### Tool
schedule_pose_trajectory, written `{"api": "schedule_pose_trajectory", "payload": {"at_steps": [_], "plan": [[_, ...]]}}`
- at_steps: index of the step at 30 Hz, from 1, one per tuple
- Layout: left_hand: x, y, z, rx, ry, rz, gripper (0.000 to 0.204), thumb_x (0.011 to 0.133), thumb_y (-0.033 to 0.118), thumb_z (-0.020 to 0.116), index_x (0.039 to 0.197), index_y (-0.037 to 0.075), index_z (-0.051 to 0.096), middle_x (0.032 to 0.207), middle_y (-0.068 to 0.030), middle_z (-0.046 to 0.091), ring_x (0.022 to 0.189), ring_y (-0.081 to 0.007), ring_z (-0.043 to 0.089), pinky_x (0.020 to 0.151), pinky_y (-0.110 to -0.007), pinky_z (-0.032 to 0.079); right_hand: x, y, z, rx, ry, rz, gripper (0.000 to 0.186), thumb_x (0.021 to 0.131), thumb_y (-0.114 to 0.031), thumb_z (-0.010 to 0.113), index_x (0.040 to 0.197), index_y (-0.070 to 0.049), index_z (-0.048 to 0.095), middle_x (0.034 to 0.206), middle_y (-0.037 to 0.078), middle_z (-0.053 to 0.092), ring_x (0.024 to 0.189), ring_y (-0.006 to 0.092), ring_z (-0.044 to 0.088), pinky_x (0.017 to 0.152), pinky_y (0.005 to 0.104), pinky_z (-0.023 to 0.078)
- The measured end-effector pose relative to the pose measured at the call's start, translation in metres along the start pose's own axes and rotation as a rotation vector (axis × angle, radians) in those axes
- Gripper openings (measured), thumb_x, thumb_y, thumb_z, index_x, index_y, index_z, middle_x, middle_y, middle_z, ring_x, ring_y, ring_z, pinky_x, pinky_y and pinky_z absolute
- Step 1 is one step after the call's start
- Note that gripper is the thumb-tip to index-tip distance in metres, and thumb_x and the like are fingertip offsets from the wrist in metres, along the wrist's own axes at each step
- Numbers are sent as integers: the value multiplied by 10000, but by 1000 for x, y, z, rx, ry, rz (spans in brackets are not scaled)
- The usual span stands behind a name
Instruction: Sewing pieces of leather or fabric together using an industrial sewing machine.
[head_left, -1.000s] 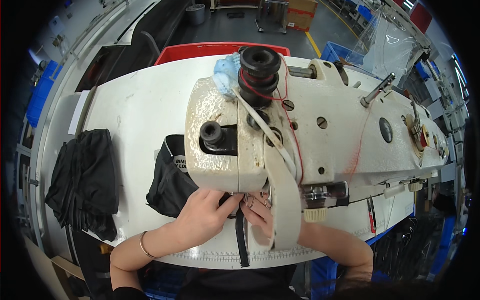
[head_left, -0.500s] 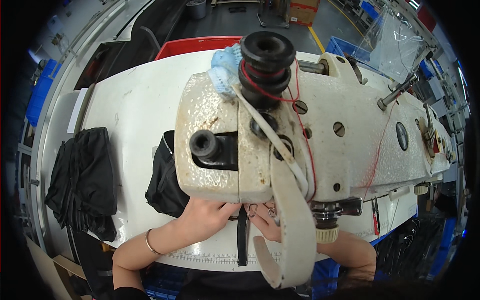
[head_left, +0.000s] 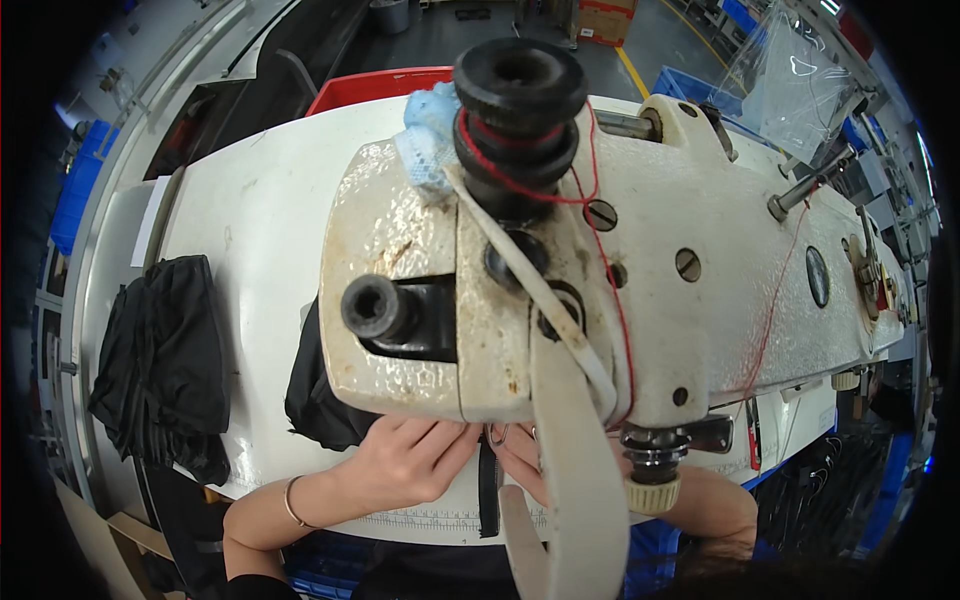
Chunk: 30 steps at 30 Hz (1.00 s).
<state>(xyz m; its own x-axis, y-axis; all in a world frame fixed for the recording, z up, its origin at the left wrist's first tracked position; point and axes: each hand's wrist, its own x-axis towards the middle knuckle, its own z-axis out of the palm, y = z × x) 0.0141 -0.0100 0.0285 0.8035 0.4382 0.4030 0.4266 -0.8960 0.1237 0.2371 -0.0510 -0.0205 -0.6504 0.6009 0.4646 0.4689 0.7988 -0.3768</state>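
Left hand [head_left: 405,462] lies flat on the table, fingers spread and pointing right, tips touching the black strap [head_left: 489,487]. It presses the strap rather than pinching it, as far as I can tell. Thin bracelet on the left wrist.

Right hand [head_left: 522,462] is mostly hidden: the sewing machine head [head_left: 520,300] covers its top and the wide white band [head_left: 575,470] hanging off the machine cuts across it. Only a few fingers show just right of the strap. Can't tell whether they pinch or press.

The strap runs from under the machine head straight toward the person, between both hands, its end near the table's front edge. Needle area is fully blocked by the head, so the stitch point can't be seen.

Black fabric bundle [head_left: 315,400] sits left of the machine, half tucked under it and just above the left hand. Second pile of black fabric [head_left: 165,365] is well apart at the far left of the white table [head_left: 250,210].

On top of the machine: black spool stack [head_left: 520,110] wound with red thread [head_left: 610,290], with a pale blue rag [head_left: 430,135] beside it. Red bin [head_left: 375,88] behind the table is partly cut off. Lens distortion bends all the edges.
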Motion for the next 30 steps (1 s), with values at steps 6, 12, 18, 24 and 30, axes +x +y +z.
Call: {"api": "schedule_pose_trajectory", "payload": {"at_steps": [6,12,18,24,30], "plan": [[2,6,7,19,25,29,306,621,58,627,910,-36,660,967,-108,606,866,-203,582,664,-274,470,1,-3,-4,-291,-79,-133,137,746,-110,643,852,-31,604,743,95,555,695,224,571,591,338,479],[0,6,11,-28,-18,25,276,634,74,630,891,-24,653,987,-111,600,874,-213,576,692,-302,466,4,3,-6,-334,-8,-213,108,754,-136,635,803,-42,616,712,87,550,684,209,548,556,292,463],[-6,5,19,-138,-20,-65,272,645,77,641,905,-2,658,970,-106,599,856,-247,584,697,-347,475,7,1,-14,-189,2,-177,206,754,-132,639,930,-27,632,753,81,595,668,235,581,664,346,521],[0,-23,40,-245,-49,-140,203,659,-17,638,861,-7,658,809,-168,614,760,-339,622,682,-418,501,0,29,15,-886,-76,-402,308,878,-293,596,930,9,629,816,147,610,869,272,600,738,483,486],[16,-16,8,-236,-90,-274,168,651,17,622,816,2,649,792,-131,611,741,-298,609,704,-400,487,5,6,1,-302,-26,-34,290,769,-169,635,1018,-21,651,965,22,639,878,200,609,785,363,510]]}}
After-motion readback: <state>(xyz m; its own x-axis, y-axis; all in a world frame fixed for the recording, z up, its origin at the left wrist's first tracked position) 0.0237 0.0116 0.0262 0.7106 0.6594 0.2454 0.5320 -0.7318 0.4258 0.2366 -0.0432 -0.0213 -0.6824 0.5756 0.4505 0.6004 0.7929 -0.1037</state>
